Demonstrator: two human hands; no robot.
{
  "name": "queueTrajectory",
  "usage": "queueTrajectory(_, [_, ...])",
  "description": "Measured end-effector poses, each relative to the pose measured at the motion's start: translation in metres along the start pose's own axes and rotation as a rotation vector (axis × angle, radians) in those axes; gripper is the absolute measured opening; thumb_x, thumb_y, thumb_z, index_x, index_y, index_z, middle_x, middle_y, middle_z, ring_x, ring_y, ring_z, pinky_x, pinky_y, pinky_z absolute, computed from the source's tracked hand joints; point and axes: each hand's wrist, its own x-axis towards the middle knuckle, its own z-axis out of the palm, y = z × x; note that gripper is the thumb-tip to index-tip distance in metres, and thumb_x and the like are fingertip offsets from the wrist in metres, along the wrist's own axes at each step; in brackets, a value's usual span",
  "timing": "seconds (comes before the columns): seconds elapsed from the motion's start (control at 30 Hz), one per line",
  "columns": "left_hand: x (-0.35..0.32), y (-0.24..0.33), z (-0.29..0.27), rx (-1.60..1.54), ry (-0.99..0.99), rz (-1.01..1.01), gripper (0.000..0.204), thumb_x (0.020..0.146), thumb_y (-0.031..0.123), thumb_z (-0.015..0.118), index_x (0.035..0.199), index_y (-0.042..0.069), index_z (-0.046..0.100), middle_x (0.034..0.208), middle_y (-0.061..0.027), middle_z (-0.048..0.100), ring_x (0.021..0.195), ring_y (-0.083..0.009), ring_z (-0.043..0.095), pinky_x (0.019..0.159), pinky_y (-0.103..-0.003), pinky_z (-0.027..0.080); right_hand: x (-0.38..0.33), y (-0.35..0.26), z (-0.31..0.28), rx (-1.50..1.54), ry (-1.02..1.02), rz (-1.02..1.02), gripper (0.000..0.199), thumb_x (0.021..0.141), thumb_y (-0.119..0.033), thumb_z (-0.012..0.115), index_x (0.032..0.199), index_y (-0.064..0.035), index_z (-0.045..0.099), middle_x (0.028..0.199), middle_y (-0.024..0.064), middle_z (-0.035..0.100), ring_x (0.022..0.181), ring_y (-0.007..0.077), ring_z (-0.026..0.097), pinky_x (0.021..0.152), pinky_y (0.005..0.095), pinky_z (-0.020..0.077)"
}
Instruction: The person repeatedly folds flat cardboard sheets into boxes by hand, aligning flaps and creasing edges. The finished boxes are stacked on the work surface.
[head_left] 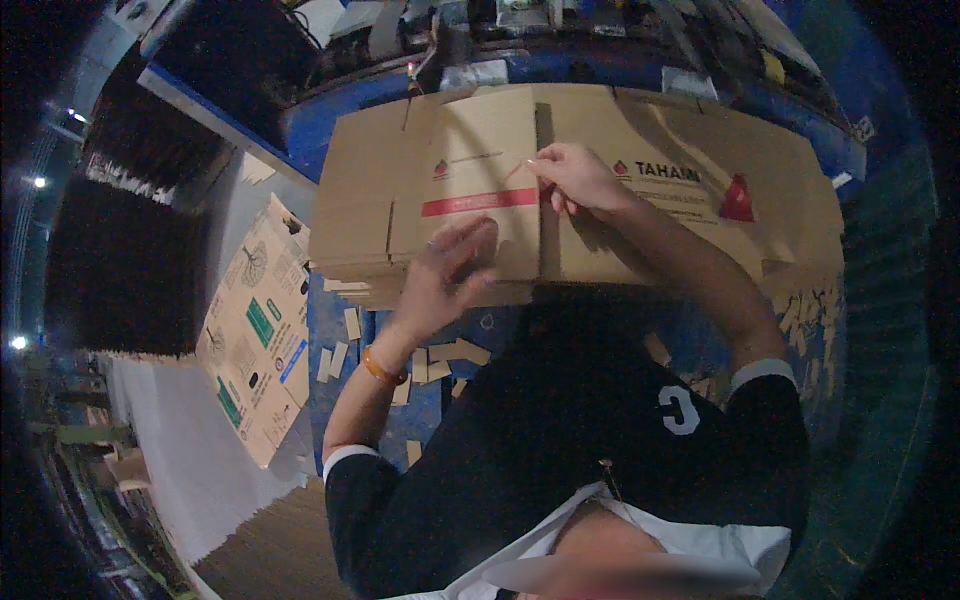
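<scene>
Printed carton (262, 340): lower left of the frame, flattened, leaning on edge, well apart from both hands.
Left hand (452, 272): centre, palm flat on the top sheet, fingers spread apart, holding nothing.
Flat carton stack (470, 170): upper centre; top sheet lies unfolded, its flaps not raised, so folding looks barely begun.
Right hand (577, 178): right of centre, fingers pinched together on a thin strip at the top sheet's seam.
Desk (330, 120): blue, under the stack.
Floor (440, 355): blue, strewn with cardboard offcuts; the room around is dark.
</scene>
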Motion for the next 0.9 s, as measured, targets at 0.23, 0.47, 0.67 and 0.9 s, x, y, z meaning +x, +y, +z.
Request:
queueTrajectory(0.23, [0.065,-0.074,-0.023,0.332,0.344,-0.410,0.035,0.092,0.024,0.051,0.111,-0.004,0.059,0.094,-0.0215,0.066,0.084,-0.0311,0.064,0.076,-0.038,0.050,0.021,0.019,0.010,0.170,0.010,-0.129,0.024,0.092,-0.020,0.055,0.101,0.0023,0.053,0.078,0.0065,0.061,0.050,0.0106,0.059,0.040,0.0211,0.0444])
queueTrajectory(0.47, [0.086,-0.090,-0.018,0.156,0.302,-0.648,0.033,0.090,0.026,0.053,0.100,-0.003,0.067,0.087,-0.0199,0.069,0.080,-0.0230,0.067,0.073,-0.035,0.050,0.021,0.019,0.011,0.234,-0.006,-0.187,0.021,0.091,-0.016,0.057,0.100,0.0022,0.051,0.076,0.0075,0.060,0.053,0.0137,0.062,0.044,0.0225,0.0496])
queueTrajectory(0.67, [0.090,-0.084,-0.007,0.130,0.458,-0.656,0.035,0.087,0.031,0.056,0.097,-0.001,0.068,0.088,-0.0247,0.065,0.082,-0.0369,0.065,0.072,-0.040,0.048,0.023,0.018,0.014,0.189,0.026,-0.170,0.017,0.091,-0.013,0.055,0.096,0.0026,0.052,0.073,0.0093,0.060,0.054,0.0155,0.064,0.045,0.0247,0.0513])
queueTrajectory(0.9, [0.088,-0.102,-0.009,-0.036,0.400,-0.579,0.036,0.089,0.027,0.055,0.099,-0.006,0.065,0.083,-0.0252,0.065,0.078,-0.0266,0.066,0.072,-0.037,0.048,0.031,0.018,0.018,0.098,0.095,-0.150,0.013,0.089,-0.007,0.054,0.089,0.0052,0.053,0.069,0.0129,0.060,0.054,0.0220,0.066,0.042,0.0298,0.0527])
